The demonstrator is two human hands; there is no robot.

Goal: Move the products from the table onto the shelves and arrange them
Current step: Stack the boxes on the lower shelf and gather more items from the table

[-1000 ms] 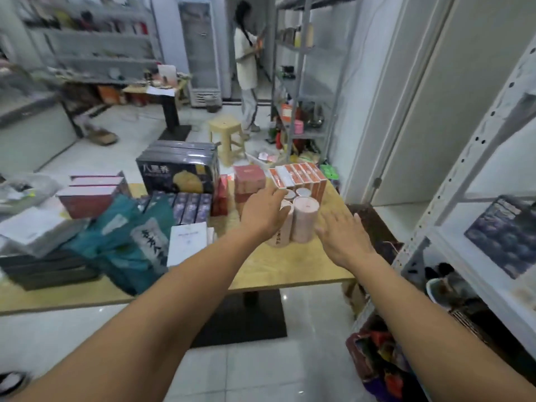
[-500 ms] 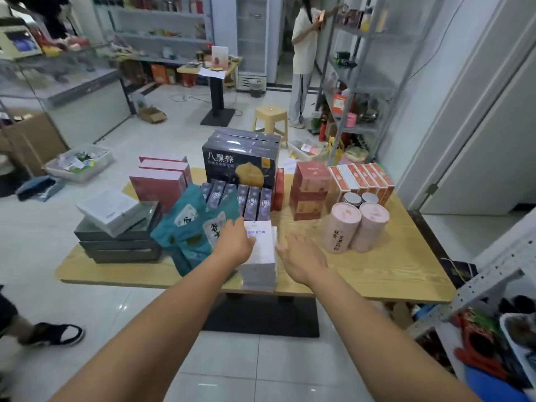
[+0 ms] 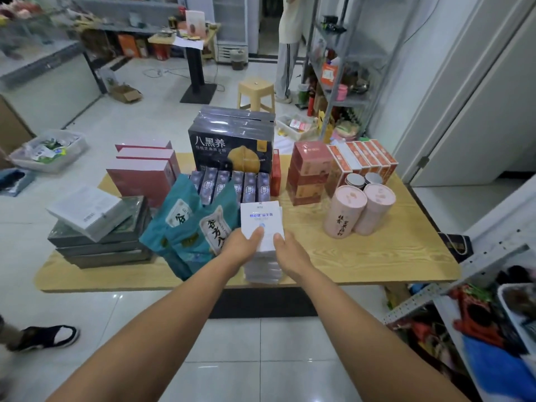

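At the near edge of the desk (image 3: 377, 256), a stack of white boxes (image 3: 262, 219) with blue print on its top face is gripped from both sides. The left hand (image 3: 242, 248) is closed on the left side, with the thumb laid on the top box. The right hand (image 3: 288, 252) is closed on the right side, its thumb likewise set on top. How many of the boxes are taken in the grip cannot be told.

Teal bags (image 3: 194, 230) are leaned just beside the stack on its left. Behind it a row of small purple-grey boxes (image 3: 232, 185) is stood upright, backed by a large dark box (image 3: 232, 149).

To the right, well apart from the stack, two pink tubes (image 3: 359, 211) are stood side by side, with red boxes (image 3: 309, 172) and orange-and-white cartons (image 3: 367, 158) behind them. At the left end, maroon boxes (image 3: 142, 172) are stood on edge, and a white flat box (image 3: 84, 210) is laid askew on a pile of grey flat boxes (image 3: 98, 245).

A metal shelf rack (image 3: 490, 258) is seen beside the desk at the right edge of the view. Farther back, a yellow stool (image 3: 256, 92) is set on the tiled floor.
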